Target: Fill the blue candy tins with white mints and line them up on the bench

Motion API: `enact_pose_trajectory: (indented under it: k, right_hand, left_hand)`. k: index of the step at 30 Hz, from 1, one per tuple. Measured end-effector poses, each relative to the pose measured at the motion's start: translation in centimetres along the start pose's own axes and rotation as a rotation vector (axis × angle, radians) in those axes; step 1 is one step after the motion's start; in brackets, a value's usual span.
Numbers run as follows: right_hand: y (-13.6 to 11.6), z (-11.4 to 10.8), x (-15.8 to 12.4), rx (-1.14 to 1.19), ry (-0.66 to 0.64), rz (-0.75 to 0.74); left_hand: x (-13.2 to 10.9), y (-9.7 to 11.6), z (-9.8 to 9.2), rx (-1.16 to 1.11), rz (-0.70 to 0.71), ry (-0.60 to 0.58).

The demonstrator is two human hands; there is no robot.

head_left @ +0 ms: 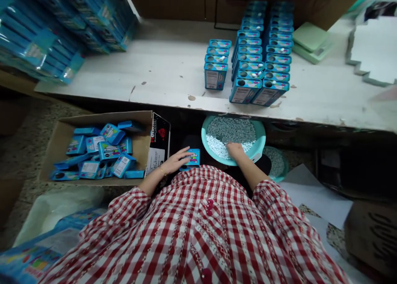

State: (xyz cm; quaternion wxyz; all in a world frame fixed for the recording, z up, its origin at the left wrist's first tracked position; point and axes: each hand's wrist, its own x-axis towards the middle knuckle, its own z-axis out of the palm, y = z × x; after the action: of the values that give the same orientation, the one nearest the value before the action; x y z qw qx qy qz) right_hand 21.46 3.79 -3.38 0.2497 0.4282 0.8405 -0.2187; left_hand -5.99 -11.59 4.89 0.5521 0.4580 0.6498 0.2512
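Note:
My left hand [177, 161] is closed on a small blue candy box [194, 156] at my lap, its fingers lying over the box's left side. White pellet-like candies [217, 146] fill a turquoise basin [261, 145] to the right of that box. Into these candies reaches my right hand [236, 150], fingers curled and fingertips sunk among the pieces. How many pieces it grips is hidden. To the left of my left hand, a cardboard carton [104, 116] holds several more blue candy boxes [109, 150], lying in a jumble.
On the white worktable [167, 68] stand rows of upright blue boxes [248, 64], a few with white pieces on top. A green scale [312, 39] is to their right. Wrapped blue packs [93, 15] are stacked left. Another basin [276, 162] sits lower right.

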Motion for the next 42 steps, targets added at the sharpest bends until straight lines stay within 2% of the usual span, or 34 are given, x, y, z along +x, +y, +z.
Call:
enact_pose_trajectory:
  k: [2, 4, 8, 13, 16, 21, 24, 27, 31, 35, 39, 42]
  right_hand:
    - [0.3, 0.3, 0.5, 0.048, 0.001, 0.040]
    - [0.7, 0.5, 0.8, 0.107, -0.002, 0.063]
    - [1.4, 1.1, 1.5, 0.237, 0.007, 0.076]
    - [1.4, 1.6, 2.1, 0.407, 0.026, 0.047]
    - [1.5, 1.5, 1.9, 0.506, 0.056, 0.029]
    - [2.3, 0.9, 0.6, 0.631, 0.111, 0.019]
    - [3.1, 0.3, -0.5, 0.731, 0.132, 0.021]
    - [4.2, -0.5, -1.7, 0.946, 0.149, 0.113]
    - [5.7, -2.1, -3.6, 1.101, 0.183, 0.203]
    - [7.0, -4.2, -6.0, 1.110, 0.285, 0.226]
    - [7.4, -6.5, -8.1, 1.120, 0.332, 0.188]
    - [6.7, -8.2, -8.8, 1.054, 0.294, 0.106]
  left_hand:
    - [-0.5, 0.1, -0.7, 0.043, 0.052, -0.118]
    - [-0.7, 0.2, -1.1, 0.107, 0.110, -0.174]
    - [-0.6, -0.3, -0.8, 0.189, 0.174, -0.098]
    - [-0.1, -0.2, 0.5, 0.146, 0.172, 0.022]
    - [0.5, 0.4, 0.7, 0.015, 0.093, 0.102]
    - [1.6, 2.1, 0.6, -0.386, -0.093, 0.268]
    - [2.6, 3.8, 1.2, -0.537, -0.095, 0.232]
    - [4.7, 5.4, 2.6, -0.574, -0.037, 0.175]
    - [8.6, 6.2, 4.6, -0.452, 0.041, 0.259]
    - [11.7, 6.5, 5.7, -0.107, 0.185, 0.360]
    - [13.3, 6.9, 6.8, 0.140, 0.262, 0.340]
    - [13.8, 6.9, 7.8, 0.243, 0.281, 0.321]
